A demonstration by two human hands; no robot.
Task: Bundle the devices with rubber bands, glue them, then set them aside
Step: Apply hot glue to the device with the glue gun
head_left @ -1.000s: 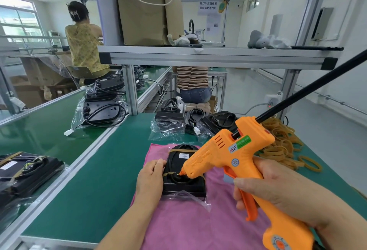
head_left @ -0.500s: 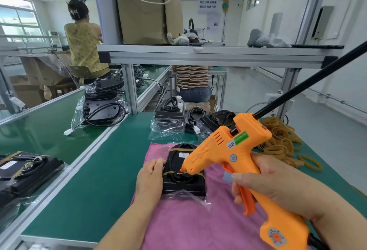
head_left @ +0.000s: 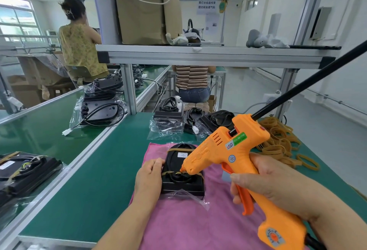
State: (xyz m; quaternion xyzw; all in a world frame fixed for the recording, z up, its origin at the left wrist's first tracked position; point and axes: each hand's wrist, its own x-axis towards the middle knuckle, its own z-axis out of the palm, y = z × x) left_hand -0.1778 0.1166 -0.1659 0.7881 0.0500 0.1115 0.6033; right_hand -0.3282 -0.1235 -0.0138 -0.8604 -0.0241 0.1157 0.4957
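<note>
Left hand (head_left: 148, 178) grips the rigid, seemingly light device (head_left: 182, 187) by its left edge while the right hand (head_left: 268, 184) clasps a glue gun (head_left: 228, 150), nozzle at the cable (head_left: 175, 179).

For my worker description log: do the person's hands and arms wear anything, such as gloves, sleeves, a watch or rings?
Nothing worn shows. The left hand and the right hand are bare, without gloves or visible rings. The left forearm and the right forearm are also bare as far as the picture's lower edge: no sleeve, watch or bracelet appears.
</note>
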